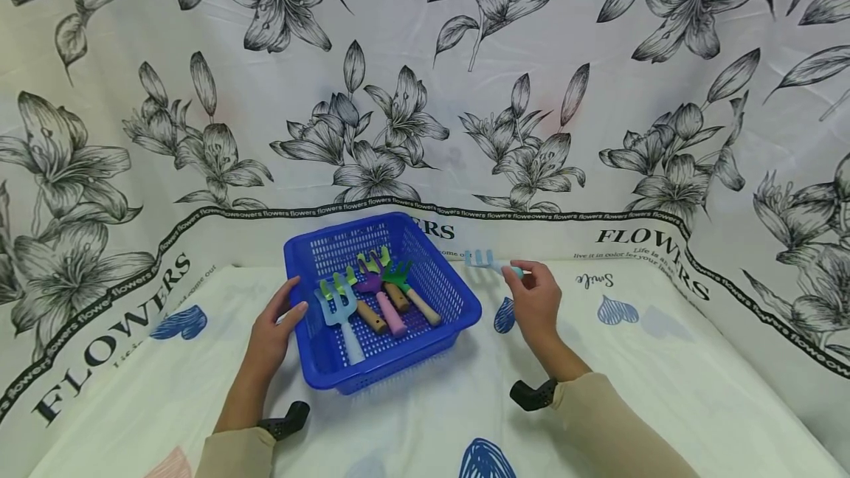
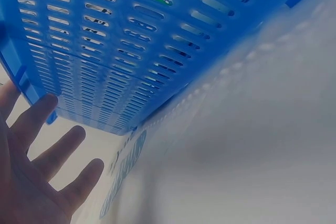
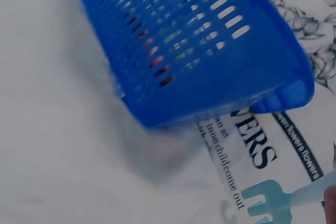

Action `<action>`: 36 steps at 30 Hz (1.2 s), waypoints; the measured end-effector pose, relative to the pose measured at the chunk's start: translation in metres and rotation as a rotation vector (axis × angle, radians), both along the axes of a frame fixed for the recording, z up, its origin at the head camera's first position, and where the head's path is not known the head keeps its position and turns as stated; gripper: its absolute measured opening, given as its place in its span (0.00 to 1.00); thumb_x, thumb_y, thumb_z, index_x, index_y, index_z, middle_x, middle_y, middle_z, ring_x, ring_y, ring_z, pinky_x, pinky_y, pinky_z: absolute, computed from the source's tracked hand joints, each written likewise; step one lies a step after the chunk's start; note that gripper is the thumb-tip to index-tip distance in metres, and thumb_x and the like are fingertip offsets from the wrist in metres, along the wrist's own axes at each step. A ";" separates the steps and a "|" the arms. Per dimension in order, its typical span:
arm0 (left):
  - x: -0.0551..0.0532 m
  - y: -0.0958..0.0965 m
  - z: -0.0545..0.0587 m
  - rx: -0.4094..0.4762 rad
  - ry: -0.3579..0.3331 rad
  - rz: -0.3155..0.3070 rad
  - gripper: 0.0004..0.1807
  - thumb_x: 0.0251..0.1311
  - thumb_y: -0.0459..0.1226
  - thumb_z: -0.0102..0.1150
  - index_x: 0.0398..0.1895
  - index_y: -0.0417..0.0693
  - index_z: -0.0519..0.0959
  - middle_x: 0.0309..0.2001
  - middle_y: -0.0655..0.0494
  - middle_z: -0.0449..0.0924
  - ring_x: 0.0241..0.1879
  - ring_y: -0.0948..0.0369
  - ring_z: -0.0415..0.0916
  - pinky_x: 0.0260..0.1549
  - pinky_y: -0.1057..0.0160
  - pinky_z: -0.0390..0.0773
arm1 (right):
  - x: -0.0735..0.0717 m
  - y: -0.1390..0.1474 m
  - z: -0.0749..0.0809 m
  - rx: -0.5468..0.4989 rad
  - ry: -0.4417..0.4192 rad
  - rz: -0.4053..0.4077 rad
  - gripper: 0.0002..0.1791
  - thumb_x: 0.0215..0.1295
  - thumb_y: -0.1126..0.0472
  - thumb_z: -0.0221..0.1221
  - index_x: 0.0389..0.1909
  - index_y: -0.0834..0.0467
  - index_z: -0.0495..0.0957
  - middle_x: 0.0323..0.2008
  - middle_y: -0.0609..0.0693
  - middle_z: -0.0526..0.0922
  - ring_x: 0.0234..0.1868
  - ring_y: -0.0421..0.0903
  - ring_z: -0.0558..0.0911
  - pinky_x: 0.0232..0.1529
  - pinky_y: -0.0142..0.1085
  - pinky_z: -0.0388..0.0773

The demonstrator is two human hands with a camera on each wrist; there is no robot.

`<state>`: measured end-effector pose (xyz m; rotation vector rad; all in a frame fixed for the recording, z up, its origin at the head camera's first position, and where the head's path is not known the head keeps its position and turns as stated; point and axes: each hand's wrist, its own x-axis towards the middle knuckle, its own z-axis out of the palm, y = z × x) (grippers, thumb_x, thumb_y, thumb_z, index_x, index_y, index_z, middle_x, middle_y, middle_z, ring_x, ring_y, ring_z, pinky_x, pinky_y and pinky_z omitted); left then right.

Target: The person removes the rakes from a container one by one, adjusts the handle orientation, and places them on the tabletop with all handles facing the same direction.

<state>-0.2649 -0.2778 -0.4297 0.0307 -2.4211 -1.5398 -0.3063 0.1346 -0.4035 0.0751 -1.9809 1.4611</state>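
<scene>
My right hand (image 1: 536, 297) pinches the handle end of a light blue hand fork (image 1: 481, 259), held to the right of a blue plastic basket (image 1: 468, 308). The tines point left; the right wrist view shows the same fork (image 3: 273, 203) at the lower right. My left hand (image 1: 274, 321) touches the basket's left rim; its fingers (image 2: 60, 150) are spread and fairly straight beside the basket wall. Inside lie several small garden forks: a light blue one (image 1: 347, 319), a purple one with a pink handle (image 1: 388, 312), a green one (image 1: 418, 301) and yellow-green ones with brown handles (image 1: 370, 316).
A white cloth (image 1: 412, 426) with blue hearts covers the table. Behind it hangs a white curtain (image 1: 465, 131) with black flower prints, and a lettered band runs along its lower edge. Black wrist mounts (image 1: 285, 421) sit on both wrists.
</scene>
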 end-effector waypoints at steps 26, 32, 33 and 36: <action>0.002 -0.001 0.001 0.004 0.004 0.005 0.36 0.68 0.56 0.48 0.77 0.63 0.53 0.73 0.42 0.56 0.71 0.40 0.52 0.61 0.31 0.55 | 0.005 0.011 -0.041 0.258 -0.493 0.202 0.17 0.56 0.64 0.69 0.47 0.60 0.79 0.41 0.55 0.82 0.42 0.51 0.80 0.46 0.46 0.77; 0.002 0.001 0.001 0.012 0.016 0.003 0.35 0.69 0.55 0.48 0.77 0.62 0.54 0.73 0.43 0.55 0.71 0.41 0.53 0.61 0.32 0.55 | 0.005 0.010 -0.042 0.333 -0.506 0.196 0.19 0.54 0.63 0.70 0.47 0.59 0.79 0.38 0.54 0.82 0.41 0.50 0.80 0.45 0.47 0.76; 0.002 0.001 0.001 0.012 0.016 0.003 0.36 0.68 0.55 0.48 0.77 0.62 0.54 0.73 0.44 0.55 0.71 0.41 0.53 0.62 0.32 0.55 | 0.005 0.010 -0.043 0.340 -0.508 0.193 0.19 0.53 0.63 0.70 0.47 0.59 0.79 0.37 0.53 0.82 0.40 0.50 0.80 0.44 0.47 0.76; 0.002 0.001 0.000 0.015 0.013 0.003 0.36 0.68 0.56 0.48 0.77 0.62 0.54 0.74 0.45 0.55 0.71 0.42 0.53 0.62 0.33 0.56 | 0.006 0.010 -0.043 0.354 -0.514 0.188 0.20 0.53 0.63 0.70 0.47 0.59 0.79 0.36 0.53 0.82 0.40 0.49 0.80 0.43 0.46 0.76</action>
